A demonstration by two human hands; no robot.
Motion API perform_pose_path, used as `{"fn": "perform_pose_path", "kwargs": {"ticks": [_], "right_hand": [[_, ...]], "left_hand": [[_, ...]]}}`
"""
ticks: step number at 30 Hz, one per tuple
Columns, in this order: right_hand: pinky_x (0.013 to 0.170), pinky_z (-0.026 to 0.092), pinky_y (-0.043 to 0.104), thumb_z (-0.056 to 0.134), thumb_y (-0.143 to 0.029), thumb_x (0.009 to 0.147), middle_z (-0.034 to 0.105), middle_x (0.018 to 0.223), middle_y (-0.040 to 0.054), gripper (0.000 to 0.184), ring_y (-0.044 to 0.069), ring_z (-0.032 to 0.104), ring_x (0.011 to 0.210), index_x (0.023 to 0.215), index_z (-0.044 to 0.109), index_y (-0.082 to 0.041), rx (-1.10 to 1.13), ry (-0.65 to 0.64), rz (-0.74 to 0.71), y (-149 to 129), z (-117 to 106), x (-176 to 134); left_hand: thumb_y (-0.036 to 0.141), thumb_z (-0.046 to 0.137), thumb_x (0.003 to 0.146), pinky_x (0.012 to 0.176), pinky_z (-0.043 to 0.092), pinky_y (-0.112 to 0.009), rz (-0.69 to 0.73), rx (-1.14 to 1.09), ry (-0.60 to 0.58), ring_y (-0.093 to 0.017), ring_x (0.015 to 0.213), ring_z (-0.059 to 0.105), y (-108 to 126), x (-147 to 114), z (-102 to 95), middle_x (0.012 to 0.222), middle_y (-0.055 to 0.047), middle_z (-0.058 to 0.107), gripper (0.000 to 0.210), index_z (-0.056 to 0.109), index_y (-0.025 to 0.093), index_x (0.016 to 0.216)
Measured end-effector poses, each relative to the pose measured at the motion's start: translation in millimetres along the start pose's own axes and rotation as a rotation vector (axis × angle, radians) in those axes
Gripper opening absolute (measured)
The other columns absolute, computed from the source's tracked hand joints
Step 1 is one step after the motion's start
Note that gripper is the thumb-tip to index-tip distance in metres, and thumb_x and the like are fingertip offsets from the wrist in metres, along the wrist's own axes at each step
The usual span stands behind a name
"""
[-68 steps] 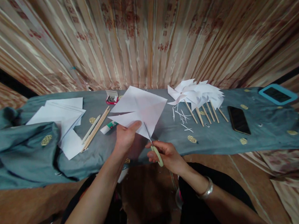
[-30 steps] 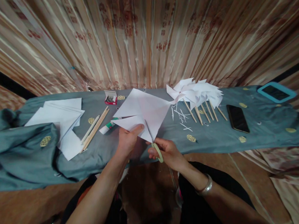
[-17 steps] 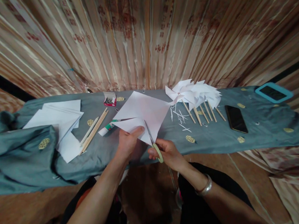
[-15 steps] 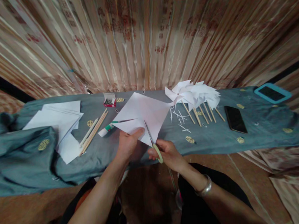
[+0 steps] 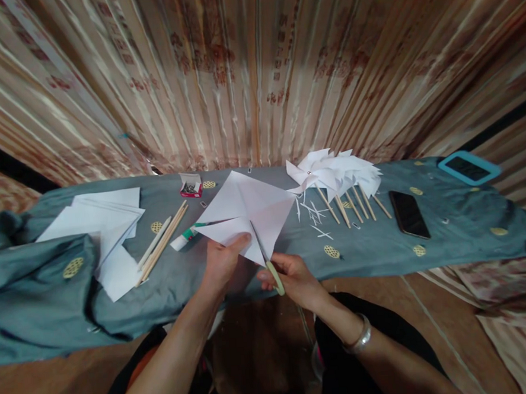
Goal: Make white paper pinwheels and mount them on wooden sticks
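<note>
A square sheet of white paper (image 5: 263, 200) is held up over the cloth, one corner toward me, with a slit running in from its left corner. My left hand (image 5: 225, 262) pinches its lower left part, thumb on top. In my right hand (image 5: 290, 277) are scissors (image 5: 274, 276) with pale yellow-green handles. Their blades lie at the paper's near corner, pointing toward its middle. A glue stick (image 5: 187, 236) with a green and white label lies just left of the paper, partly covered by it.
Paper sheets (image 5: 108, 221), wooden sticks (image 5: 163, 245) and a small red box of metal pieces (image 5: 191, 186) lie left on the grey cloth (image 5: 373, 255). Right are paper pinwheels (image 5: 333, 172) on sticks, paper strips (image 5: 312, 212), a phone (image 5: 409, 215) and a blue-framed tablet (image 5: 468, 168).
The whole view has shifted slightly, so the table sits a little lower. Both hands keep their hold on the paper and scissors, and the blades stay at the near corner.
</note>
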State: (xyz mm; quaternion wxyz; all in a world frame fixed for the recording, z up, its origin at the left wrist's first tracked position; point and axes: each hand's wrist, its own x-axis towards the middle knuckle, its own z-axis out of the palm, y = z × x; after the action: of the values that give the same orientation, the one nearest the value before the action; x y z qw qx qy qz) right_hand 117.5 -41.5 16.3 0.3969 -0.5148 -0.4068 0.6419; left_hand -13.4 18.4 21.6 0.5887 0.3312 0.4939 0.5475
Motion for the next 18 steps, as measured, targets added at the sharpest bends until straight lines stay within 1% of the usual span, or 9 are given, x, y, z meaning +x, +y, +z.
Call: {"fn": "perform_pose_path", "kwargs": {"ticks": [8,13,18], "right_hand": [[0.049,0.038,0.021,0.081,-0.051,0.057,0.059,0.053,-0.0044,0.04,0.009,0.051,0.05,0.071,0.065,-0.017,-0.003,0.008,0.003,1.6,0.3,0.4],[0.05,0.039,0.021,0.079,-0.05,0.06,0.059,0.054,-0.0045,0.038,0.009,0.051,0.05,0.072,0.065,-0.017,0.002,-0.001,-0.016,5.3,-0.4,1.1],[0.051,0.04,0.022,0.08,-0.05,0.058,0.059,0.055,-0.0045,0.04,0.009,0.051,0.05,0.075,0.066,-0.017,0.003,-0.013,0.004,1.5,-0.6,-0.2]], "left_hand": [[0.025,0.078,0.049,0.059,0.046,-0.03,0.006,-0.039,-0.021,-0.018,0.057,0.057,2.2,-2.0,1.9,0.065,0.002,0.068,0.021,0.064,0.022,0.064],[0.023,0.078,0.05,0.062,0.046,-0.03,-0.009,-0.044,-0.021,-0.018,0.058,0.058,-1.4,-0.5,0.1,0.067,0.002,0.068,0.022,0.066,0.022,0.068],[0.024,0.079,0.049,0.064,0.047,-0.031,0.007,-0.031,-0.019,-0.019,0.061,0.059,-2.3,0.1,-1.4,0.069,0.001,0.069,0.024,0.067,0.022,0.07]]}}
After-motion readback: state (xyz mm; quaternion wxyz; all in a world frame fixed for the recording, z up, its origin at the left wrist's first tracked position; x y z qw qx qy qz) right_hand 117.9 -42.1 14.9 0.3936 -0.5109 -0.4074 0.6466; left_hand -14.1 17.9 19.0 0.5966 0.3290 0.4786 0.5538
